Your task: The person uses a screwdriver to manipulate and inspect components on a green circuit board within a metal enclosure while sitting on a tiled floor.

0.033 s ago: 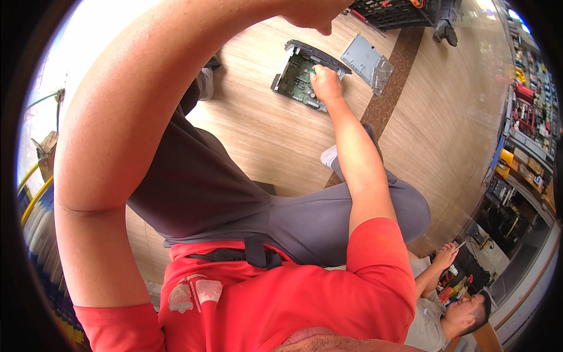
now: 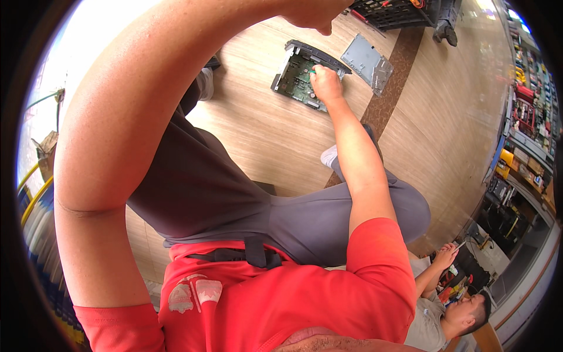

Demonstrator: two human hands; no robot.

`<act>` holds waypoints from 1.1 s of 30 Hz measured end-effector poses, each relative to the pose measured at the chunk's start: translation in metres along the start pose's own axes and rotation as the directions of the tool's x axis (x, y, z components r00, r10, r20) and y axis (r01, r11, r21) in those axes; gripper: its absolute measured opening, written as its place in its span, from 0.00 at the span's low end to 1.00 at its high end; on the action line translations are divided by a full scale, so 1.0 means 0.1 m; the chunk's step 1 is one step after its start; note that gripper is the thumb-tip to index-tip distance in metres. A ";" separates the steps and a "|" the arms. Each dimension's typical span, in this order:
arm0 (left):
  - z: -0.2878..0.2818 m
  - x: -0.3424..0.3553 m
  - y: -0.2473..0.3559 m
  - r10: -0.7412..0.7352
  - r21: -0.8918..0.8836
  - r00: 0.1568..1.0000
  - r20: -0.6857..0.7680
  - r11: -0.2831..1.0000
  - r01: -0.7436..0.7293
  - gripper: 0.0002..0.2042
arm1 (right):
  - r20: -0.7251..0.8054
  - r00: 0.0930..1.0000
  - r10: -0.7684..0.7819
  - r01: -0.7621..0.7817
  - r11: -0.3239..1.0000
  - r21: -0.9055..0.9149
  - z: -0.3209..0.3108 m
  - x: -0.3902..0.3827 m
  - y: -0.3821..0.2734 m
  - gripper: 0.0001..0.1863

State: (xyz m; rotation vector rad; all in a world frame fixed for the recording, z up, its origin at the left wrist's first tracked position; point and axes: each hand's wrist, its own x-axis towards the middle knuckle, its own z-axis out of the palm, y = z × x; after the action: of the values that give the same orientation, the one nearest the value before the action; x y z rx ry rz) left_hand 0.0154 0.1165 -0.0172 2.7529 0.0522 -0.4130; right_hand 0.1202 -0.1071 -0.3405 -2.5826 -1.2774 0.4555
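An opened electronic unit with a metal case, a dark curved front panel and a green circuit board lies on the floor ahead of me. Over the board's right part is my right hand, its fingers pinched together. A small bit of green shows at the fingertips; what it belongs to is hidden. My left arm arches across the upper left, and my left hand is at the top edge, beyond the unit. Most of its fingers are cut off, so its grip does not show.
A grey metal cover plate lies right of the unit. Behind it stands a black crate. A dark patterned strip crosses the tan floor. Crowded shelves line the far right; another person is at lower right, holding something.
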 end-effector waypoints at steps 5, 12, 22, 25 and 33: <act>0.00 0.00 0.00 -0.011 -0.008 1.000 0.003 1.000 0.011 0.12 | 0.011 1.000 0.007 -0.007 1.000 0.006 -0.02 0.00 -0.01 0.13; -0.02 0.00 0.01 -0.019 -0.018 1.000 0.019 1.000 0.019 0.11 | 0.019 1.000 0.019 -0.019 1.000 -0.004 0.00 0.01 -0.01 0.13; 0.01 -0.02 -0.01 0.030 0.003 0.999 -0.026 1.000 -0.030 0.11 | -0.037 0.999 -0.006 0.006 1.000 0.019 0.06 -0.01 0.01 0.10; 0.03 0.01 -0.03 0.003 -0.016 1.000 -0.001 1.000 -0.003 0.11 | -0.048 0.998 -0.037 0.037 0.999 0.017 0.07 -0.01 0.03 0.10; 0.00 0.01 0.00 0.025 0.013 1.000 0.009 1.000 -0.025 0.11 | -0.029 0.999 -0.022 0.020 0.996 -0.084 0.03 -0.02 -0.03 0.12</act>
State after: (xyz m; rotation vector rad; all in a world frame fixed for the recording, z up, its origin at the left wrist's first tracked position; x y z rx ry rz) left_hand 0.0163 0.1166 -0.0178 2.7612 0.0123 -0.4204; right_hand 0.1160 -0.1067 -0.3423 -2.6305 -1.3396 0.3654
